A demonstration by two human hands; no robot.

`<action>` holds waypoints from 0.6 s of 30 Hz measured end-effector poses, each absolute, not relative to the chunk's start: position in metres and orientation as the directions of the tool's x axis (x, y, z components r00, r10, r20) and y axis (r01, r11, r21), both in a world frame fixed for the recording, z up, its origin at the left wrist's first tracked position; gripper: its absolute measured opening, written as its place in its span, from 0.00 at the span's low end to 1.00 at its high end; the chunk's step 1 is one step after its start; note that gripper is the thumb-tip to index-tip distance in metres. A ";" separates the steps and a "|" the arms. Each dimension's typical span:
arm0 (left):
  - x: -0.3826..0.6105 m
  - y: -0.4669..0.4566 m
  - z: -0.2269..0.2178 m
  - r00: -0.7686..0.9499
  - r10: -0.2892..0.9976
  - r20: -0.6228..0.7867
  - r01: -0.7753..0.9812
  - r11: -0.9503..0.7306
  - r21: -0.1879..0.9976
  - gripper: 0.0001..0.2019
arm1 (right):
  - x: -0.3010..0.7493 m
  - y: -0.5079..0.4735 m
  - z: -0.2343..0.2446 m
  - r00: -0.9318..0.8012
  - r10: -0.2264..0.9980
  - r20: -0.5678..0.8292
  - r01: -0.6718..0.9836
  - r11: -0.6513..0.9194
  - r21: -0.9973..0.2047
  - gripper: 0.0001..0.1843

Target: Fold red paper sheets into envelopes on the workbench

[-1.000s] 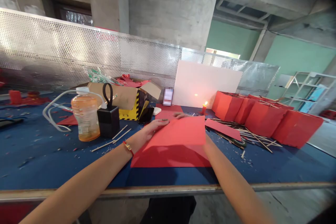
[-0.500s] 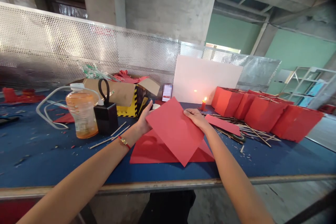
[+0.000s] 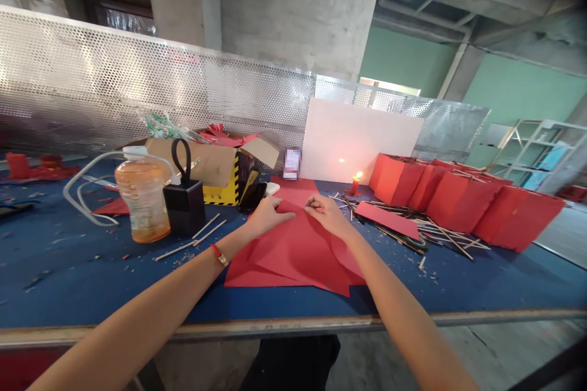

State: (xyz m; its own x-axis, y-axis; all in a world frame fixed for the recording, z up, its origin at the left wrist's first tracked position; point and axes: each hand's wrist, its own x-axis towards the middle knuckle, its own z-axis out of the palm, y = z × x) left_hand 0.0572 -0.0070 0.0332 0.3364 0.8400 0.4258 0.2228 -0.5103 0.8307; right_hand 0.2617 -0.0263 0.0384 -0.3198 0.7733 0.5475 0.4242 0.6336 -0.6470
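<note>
We pinch the far edge of a thin red paper sheet [image 3: 293, 250] between the fingers of our left hand [image 3: 267, 217] and our right hand [image 3: 329, 215]; the sheet spreads from the hands toward us, over more red paper [image 3: 238, 276] on the blue-topped bench [image 3: 114, 293]. Beyond the right hand burns a short red candle [image 3: 356, 185]; left of the left hand stands a black box-shaped device with a looped strap [image 3: 184, 211].

Left grip [image 3: 267, 216] and right grip [image 3: 331, 215] at far edge of a red sheet [image 3: 296, 250], candle [image 3: 355, 186] beyond
</note>
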 end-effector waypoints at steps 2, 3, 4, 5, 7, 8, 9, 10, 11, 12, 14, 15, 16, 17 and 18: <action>0.059 -0.009 0.031 0.342 0.830 0.441 0.237 -0.530 0.814 0.12 | 0.260 -0.027 0.037 -0.334 0.769 0.545 0.407 0.639 -0.653 0.07; 0.061 -0.010 0.031 0.336 0.830 0.445 0.238 -0.532 0.813 0.12 | 0.259 -0.027 0.036 -0.343 0.767 0.543 0.400 0.642 -0.654 0.07; 0.062 -0.011 0.031 0.325 0.831 0.451 0.233 -0.533 0.814 0.11 | 0.258 -0.027 0.036 -0.349 0.764 0.543 0.394 0.645 -0.655 0.06; 0.063 -0.012 0.031 0.312 0.831 0.461 0.223 -0.536 0.814 0.11 | 0.258 -0.027 0.035 -0.351 0.762 0.544 0.390 0.647 -0.655 0.06; 0.064 -0.014 0.032 0.296 0.822 0.486 0.210 -0.552 0.807 0.08 | 0.257 -0.027 0.035 -0.356 0.759 0.544 0.387 0.650 -0.654 0.05; 0.065 -0.014 0.033 0.295 0.816 0.497 0.213 -0.564 0.798 0.07 | 0.256 -0.027 0.035 -0.365 0.760 0.538 0.386 0.650 -0.655 0.04; 0.065 -0.014 0.033 0.297 0.809 0.508 0.223 -0.576 0.787 0.06 | 0.256 -0.027 0.035 -0.378 0.760 0.530 0.386 0.649 -0.656 0.04; 0.065 -0.014 0.033 0.298 0.804 0.515 0.238 -0.585 0.776 0.06 | 0.256 -0.027 0.035 -0.390 0.760 0.521 0.387 0.648 -0.656 0.04; 0.064 -0.013 0.033 0.294 0.802 0.520 0.253 -0.590 0.767 0.05 | 0.257 -0.026 0.035 -0.398 0.761 0.512 0.387 0.645 -0.658 0.04; 0.063 -0.012 0.033 0.283 0.802 0.525 0.261 -0.591 0.763 0.06 | 0.258 -0.025 0.034 -0.402 0.764 0.504 0.389 0.641 -0.662 0.05; 0.060 -0.009 0.034 0.244 0.806 0.539 0.247 -0.590 0.769 0.07 | 0.264 -0.021 0.034 -0.389 0.775 0.497 0.408 0.629 -0.661 0.06; 0.057 -0.006 0.035 0.219 0.809 0.545 0.233 -0.586 0.776 0.08 | 0.269 -0.018 0.033 -0.376 0.782 0.498 0.428 0.623 -0.655 0.06; 0.054 -0.004 0.036 0.187 0.813 0.552 0.215 -0.582 0.784 0.09 | 0.274 -0.014 0.033 -0.362 0.786 0.502 0.451 0.619 -0.643 0.07; 0.050 -0.001 0.037 0.150 0.816 0.559 0.196 -0.578 0.792 0.10 | 0.281 -0.010 0.032 -0.349 0.785 0.511 0.477 0.618 -0.624 0.07; 0.046 0.002 0.039 0.109 0.818 0.565 0.177 -0.575 0.799 0.10 | 0.290 -0.006 0.031 -0.335 0.784 0.523 0.501 0.618 -0.606 0.08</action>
